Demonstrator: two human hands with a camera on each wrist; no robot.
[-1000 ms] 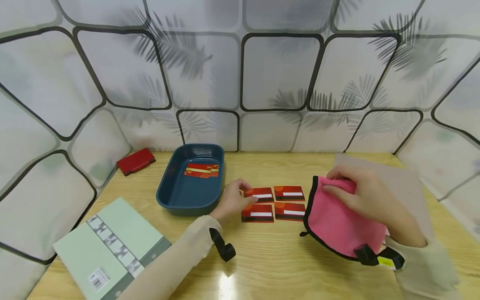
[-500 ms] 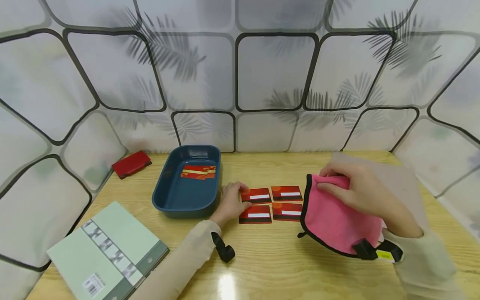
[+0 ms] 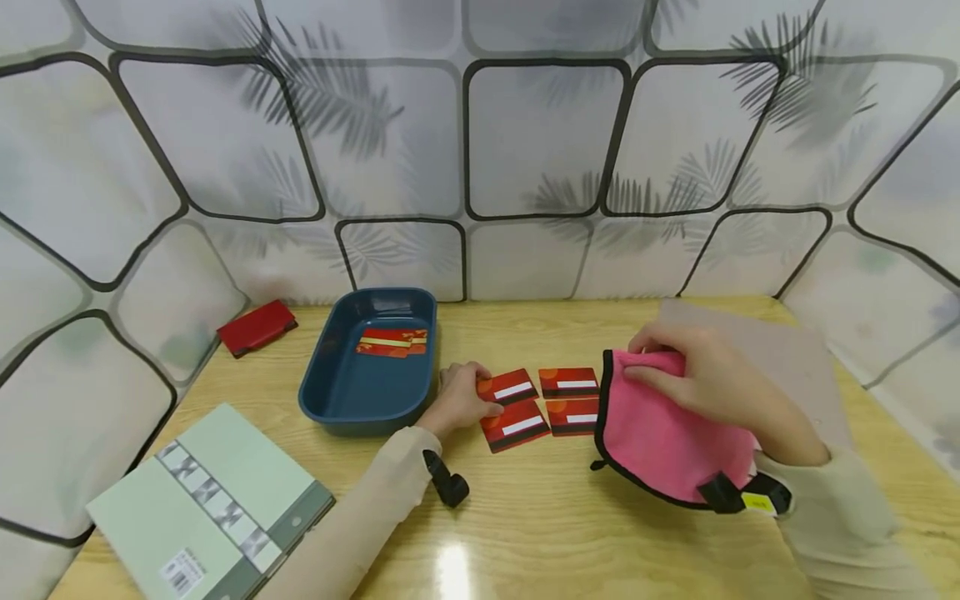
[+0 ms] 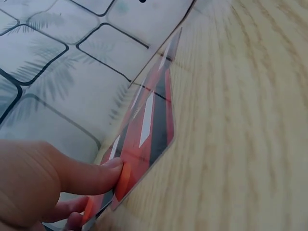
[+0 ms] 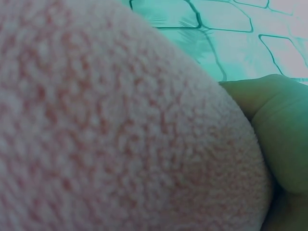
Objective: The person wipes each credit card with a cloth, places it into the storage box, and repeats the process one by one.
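Several red bank-style cards with white strips lie in two rows on the table. My left hand (image 3: 459, 402) touches the left pair: the thumb presses the end of the nearer card (image 3: 517, 428), and the fingertips rest at the farther card (image 3: 512, 387). In the left wrist view, the thumb lies on that card's orange patch (image 4: 124, 178). Beside the right pair (image 3: 573, 417), my right hand (image 3: 697, 375) pinches the top edge of a pink cloth (image 3: 667, 437) with black trim. This fuzzy cloth (image 5: 120, 125) fills most of the right wrist view and hides the right fingertips.
A blue tray (image 3: 330, 417) left of the cards holds red-and-gold cards (image 3: 392, 342). Behind it lies a red wallet-like case (image 3: 258, 327). A pale green box or binder (image 3: 210, 500) sits at front left, and a greyish sheet (image 3: 780, 358) lies at back right.
The left pair of cards has turned slightly counterclockwise under my left hand. My right hand and the pink cloth keep nearly the same place; the whole view has shifted a little.
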